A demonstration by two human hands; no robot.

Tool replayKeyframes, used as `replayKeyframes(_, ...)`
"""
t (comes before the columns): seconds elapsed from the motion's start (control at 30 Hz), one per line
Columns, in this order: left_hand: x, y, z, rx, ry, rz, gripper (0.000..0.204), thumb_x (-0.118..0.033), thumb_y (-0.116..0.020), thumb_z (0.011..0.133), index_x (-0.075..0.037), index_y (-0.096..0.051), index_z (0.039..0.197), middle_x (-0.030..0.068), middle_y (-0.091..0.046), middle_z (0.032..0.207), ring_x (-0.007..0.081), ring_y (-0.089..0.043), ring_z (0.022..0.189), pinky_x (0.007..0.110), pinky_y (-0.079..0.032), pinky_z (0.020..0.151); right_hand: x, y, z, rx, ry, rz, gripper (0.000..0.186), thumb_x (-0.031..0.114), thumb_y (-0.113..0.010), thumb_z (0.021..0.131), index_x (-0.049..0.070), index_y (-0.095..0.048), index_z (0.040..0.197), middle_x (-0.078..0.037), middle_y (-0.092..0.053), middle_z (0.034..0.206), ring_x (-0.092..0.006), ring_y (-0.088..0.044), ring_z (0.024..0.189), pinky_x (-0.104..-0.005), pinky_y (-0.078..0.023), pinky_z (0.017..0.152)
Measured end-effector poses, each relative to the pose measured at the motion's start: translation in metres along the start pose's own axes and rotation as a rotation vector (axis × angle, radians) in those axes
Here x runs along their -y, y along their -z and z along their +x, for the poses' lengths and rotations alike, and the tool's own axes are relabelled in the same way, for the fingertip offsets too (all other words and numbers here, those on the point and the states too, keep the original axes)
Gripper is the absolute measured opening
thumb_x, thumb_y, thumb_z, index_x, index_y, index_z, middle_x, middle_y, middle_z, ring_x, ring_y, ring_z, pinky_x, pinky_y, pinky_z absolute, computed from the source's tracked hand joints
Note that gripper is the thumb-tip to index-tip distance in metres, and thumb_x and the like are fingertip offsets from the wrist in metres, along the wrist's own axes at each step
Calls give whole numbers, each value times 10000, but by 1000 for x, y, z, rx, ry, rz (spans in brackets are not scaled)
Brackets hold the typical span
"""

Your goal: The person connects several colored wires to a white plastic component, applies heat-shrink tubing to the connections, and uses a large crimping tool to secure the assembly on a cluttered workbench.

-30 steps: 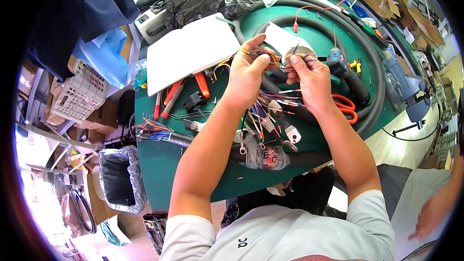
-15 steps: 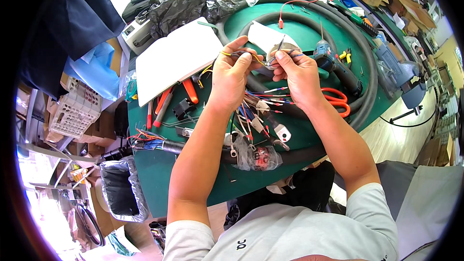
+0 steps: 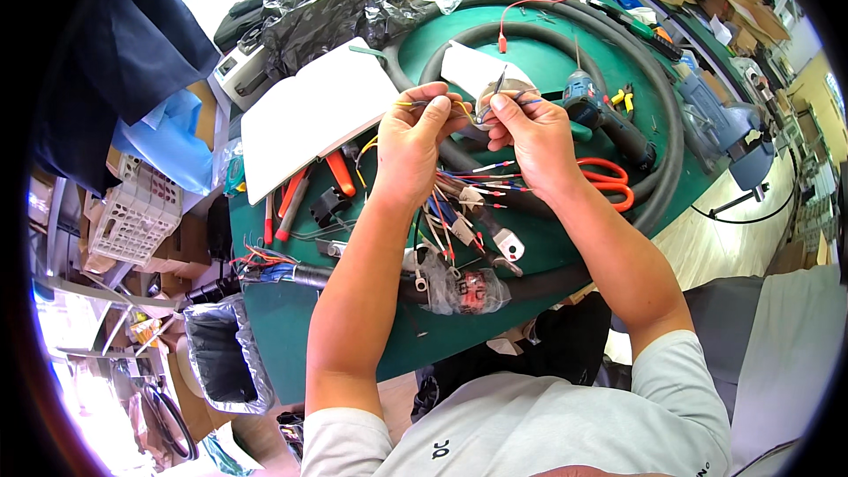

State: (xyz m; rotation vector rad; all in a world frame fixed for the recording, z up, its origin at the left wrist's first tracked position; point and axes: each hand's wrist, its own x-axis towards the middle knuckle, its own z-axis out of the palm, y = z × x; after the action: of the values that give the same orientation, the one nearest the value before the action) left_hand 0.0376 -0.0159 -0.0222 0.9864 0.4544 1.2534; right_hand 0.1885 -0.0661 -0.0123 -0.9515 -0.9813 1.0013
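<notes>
Above the green table, my left hand (image 3: 410, 143) pinches thin wires, a yellow wire (image 3: 463, 109) among them, between thumb and curled fingers. Close beside it, my right hand (image 3: 541, 137) holds thin dark and blue wires (image 3: 527, 102) between thumb and forefinger. The wires cross the small gap between both hands; their exact joining is too small to make out. Under the hands lies a bundle of loose wires with red-tipped ends (image 3: 488, 194), near a metal cable lug (image 3: 508, 245). A thick black cable (image 3: 556, 281) runs along the near side, partly wrapped in clear plastic (image 3: 473, 291).
An open white notebook (image 3: 314, 115) lies left, over orange-handled tools (image 3: 340, 174). At right are a blue cordless drill (image 3: 587, 97), red-handled scissors (image 3: 609, 181) and yellow pliers (image 3: 624, 100). Coiled black cable (image 3: 678, 155) rings the far side. A lined bin (image 3: 225, 358) stands left of the table.
My left forefinger, raised before, has come down and curled toward the wires. Both hands stay close together, still gripping the wires. The whole view has shifted slightly.
</notes>
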Motion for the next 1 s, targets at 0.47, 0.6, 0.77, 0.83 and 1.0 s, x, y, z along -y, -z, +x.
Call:
replayKeyframes(0.47, 1, -10, -9, 140, 22, 354, 326, -119, -708, 859, 72, -580, 1091, 119, -661, 1002, 155, -622, 926, 286, -493, 854, 2, 0, 0, 9, 12, -4, 183, 158, -616, 926, -15, -677, 916, -18, -636, 747, -45, -554, 610, -191, -469, 531)
replayKeyframes(0.6, 2, -9, -7, 91, -11, 239, 202, -78, -673, 873, 34, -590, 1019, 102, -660, 982, 137, -616, 900, 272, -487, 843, 2, 1, 0, 16, 16, 12, 184, 159, -612, 929, -16, -671, 932, -20, -639, 750, -44, -552, 603, -190, -472, 532)
replayKeyframes(0.77, 3, -8, -5, 79, -10, 203, 123, -67, -637, 885, 5, -571, 960, 79, -646, 956, 113, -594, 859, 261, -481, 808, 0, 1, 1, 20, 18, 23, 181, 159, -611, 930, -13, -667, 931, -20, -642, 750, -44, -556, 605, -192, -474, 533)
replayKeyframes(0.83, 3, -8, -5, 87, -12, 204, 127, -74, -633, 888, 3, -566, 964, 74, -640, 950, 111, -588, 851, 261, -479, 799, 1, 2, 1, 11, 13, 9, 179, 159, -614, 928, -12, -668, 930, -20, -643, 751, -44, -559, 607, -192, -474, 533)
replayKeyframes(1.0, 2, -9, -5, 91, -8, 220, 129, -82, -629, 890, 0, -568, 969, 68, -637, 945, 110, -582, 844, 259, -473, 791, 1, 1, 0, 8, 10, 5, 177, 160, -621, 924, -10, -670, 932, -20, -644, 751, -47, -564, 612, -193, -475, 533)
